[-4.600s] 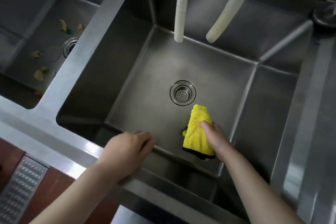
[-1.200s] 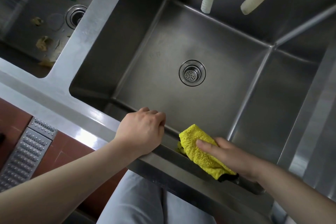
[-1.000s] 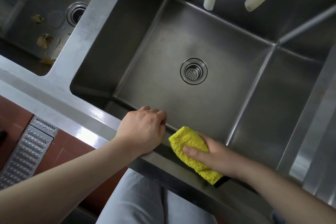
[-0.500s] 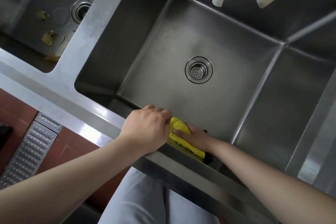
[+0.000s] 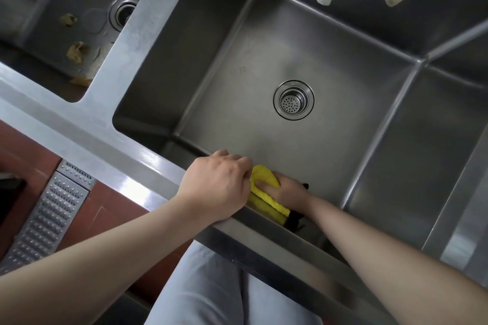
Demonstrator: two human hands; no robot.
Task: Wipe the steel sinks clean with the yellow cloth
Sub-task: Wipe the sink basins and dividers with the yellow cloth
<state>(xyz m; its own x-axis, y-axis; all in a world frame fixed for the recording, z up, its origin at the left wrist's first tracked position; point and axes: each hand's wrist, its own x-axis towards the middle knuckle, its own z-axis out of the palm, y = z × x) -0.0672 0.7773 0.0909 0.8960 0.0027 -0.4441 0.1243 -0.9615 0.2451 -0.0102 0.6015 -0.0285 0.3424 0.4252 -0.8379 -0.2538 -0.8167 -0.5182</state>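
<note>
Yellow cloth is lying bunched against the near inner wall of the large steel sink, just below the rim. It is looking soft, light and pliable, so it is likely best handled by pressing broadly across its middle rather than pinching an edge. The right hand is covering the cloth's right part, fingers pressing it to the wall. The left hand is gripping the sink's front rim, knuckles touching the cloth's left edge.
</note>
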